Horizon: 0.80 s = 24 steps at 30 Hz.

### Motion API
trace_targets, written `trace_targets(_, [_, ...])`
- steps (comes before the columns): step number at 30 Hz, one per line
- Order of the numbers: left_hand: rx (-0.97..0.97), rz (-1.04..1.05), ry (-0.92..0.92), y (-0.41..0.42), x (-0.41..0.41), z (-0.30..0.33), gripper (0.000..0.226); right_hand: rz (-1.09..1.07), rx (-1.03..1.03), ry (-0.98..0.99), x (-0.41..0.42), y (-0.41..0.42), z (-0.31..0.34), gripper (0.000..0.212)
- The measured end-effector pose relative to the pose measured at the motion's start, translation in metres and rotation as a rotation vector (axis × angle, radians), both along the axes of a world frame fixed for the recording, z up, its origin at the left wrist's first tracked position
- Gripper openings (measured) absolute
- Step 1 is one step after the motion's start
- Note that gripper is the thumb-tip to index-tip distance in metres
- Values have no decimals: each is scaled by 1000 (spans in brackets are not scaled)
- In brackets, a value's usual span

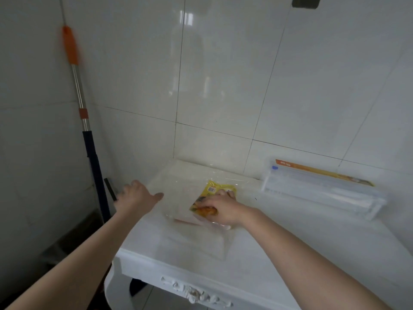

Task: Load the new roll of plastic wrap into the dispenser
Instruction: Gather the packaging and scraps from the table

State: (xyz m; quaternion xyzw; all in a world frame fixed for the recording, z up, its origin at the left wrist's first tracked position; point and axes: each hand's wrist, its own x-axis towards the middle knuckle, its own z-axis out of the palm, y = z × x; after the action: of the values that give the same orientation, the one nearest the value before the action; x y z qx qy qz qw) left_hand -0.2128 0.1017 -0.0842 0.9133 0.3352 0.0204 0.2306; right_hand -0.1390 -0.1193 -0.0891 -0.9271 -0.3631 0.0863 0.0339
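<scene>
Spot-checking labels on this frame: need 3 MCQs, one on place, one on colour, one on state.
1. Where is the clear dispenser relative to the right hand?
A. To its right, by the tiled wall
B. To its left, at the table edge
C. Underneath it

2. What colour is the grip high on the mop handle?
A. Green
B. Orange
C. Red

3. What is the left hand doing?
A. Gripping the mop handle
B. Pinching the dispenser lid
C. Lying open near the table's left edge, holding nothing

Answers:
1. A: the dispenser lies along the wall, right of the hand.
2. B: the grip is plainly orange above the metal shaft.
3. C: its fingers are spread and nothing is in them, while the right hand rests on the yellow-labelled packet.
</scene>
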Motion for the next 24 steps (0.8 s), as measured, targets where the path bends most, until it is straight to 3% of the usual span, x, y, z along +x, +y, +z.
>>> trace_targets(3, [-128,-27,-42,-8,2,1,74,56,-46,-15,0,-3,-4,50])
trace_targets(6, [-171,-13,-148,-20,4,10,24,84,-81,-10,0,-5,-8,51])
trace_targets(7, [-198,2,-188,-23,5,13,16,96,-78,-7,0,-6,-9,50])
trace_targets(11, [-377,13,-378,-39,17,19,15,148,-13,4,-3,-8,-6,47])
trace_targets(15, [-506,-189,-485,-72,29,25,25,137,-14,52,-6,-10,-6,46])
trace_targets(17, [-492,-317,-446,-92,29,31,26,97,44,78,-8,-15,-5,37])
trace_targets(20, [-406,-469,-292,-114,29,28,19,62,114,115,-10,-22,-2,41])
trace_targets(22, [-310,-479,-196,-118,27,23,12,42,175,172,-12,-28,-4,16])
trace_targets(24, [-353,-518,-152,-117,26,16,21,-49,249,243,-11,-34,-4,28])
